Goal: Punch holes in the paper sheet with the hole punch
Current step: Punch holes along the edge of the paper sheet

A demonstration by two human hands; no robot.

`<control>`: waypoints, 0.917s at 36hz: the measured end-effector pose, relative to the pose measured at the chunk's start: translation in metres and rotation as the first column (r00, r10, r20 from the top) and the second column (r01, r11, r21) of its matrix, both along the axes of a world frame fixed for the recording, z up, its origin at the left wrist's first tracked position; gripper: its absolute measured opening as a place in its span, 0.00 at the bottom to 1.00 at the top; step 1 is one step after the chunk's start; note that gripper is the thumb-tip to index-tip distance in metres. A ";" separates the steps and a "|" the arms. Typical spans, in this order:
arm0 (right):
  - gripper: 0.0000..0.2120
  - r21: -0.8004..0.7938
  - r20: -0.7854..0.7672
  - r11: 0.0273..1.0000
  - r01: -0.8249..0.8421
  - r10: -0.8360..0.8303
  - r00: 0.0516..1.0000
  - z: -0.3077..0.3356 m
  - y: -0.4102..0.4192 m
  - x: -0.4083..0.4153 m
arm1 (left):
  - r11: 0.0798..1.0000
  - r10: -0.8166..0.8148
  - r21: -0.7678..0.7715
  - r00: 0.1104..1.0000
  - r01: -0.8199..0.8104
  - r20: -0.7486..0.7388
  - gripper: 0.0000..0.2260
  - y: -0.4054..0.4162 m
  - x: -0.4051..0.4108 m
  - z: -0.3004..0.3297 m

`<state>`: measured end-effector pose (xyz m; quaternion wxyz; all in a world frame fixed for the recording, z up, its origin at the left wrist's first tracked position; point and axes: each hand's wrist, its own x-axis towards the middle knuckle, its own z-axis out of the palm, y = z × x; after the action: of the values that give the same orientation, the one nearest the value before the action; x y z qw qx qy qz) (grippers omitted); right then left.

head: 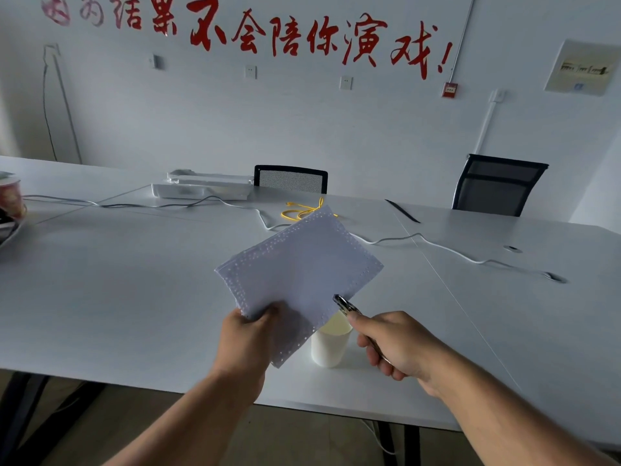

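My left hand (247, 338) holds a white paper sheet (299, 274) by its near corner, lifted above the table and tilted. Rows of small punched holes run along the sheet's edges. My right hand (398, 344) grips a metal plier-type hole punch (346, 306). The punch's jaw sits at the sheet's right edge, just above a white paper cup (329, 344) that stands on the table under the paper.
The white table (134, 297) carries a white cable (437, 245), a yellow cord (302, 210), a white tray-like box (201, 186) at the back, and a printed cup (11, 198) at far left. Two black chairs (497, 185) stand behind it.
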<state>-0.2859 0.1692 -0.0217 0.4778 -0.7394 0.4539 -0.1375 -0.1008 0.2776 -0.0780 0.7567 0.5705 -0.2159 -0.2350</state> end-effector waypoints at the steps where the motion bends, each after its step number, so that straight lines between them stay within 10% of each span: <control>1: 0.23 -0.005 -0.003 1.000 -0.004 0.004 1.000 0.000 0.001 0.001 | 1.000 -0.001 -0.002 1.000 0.001 0.000 0.09 0.000 0.000 0.000; 33: 0.29 0.020 0.001 0.996 0.083 -0.083 0.997 0.007 -0.001 -0.004 | 0.999 -0.017 0.026 0.999 0.018 -0.031 0.12 0.006 0.004 -0.001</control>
<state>-0.2901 0.1677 -0.0151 0.4796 -0.7149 0.4851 -0.1535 -0.0968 0.2834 -0.0792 0.7503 0.5748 -0.2063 -0.2533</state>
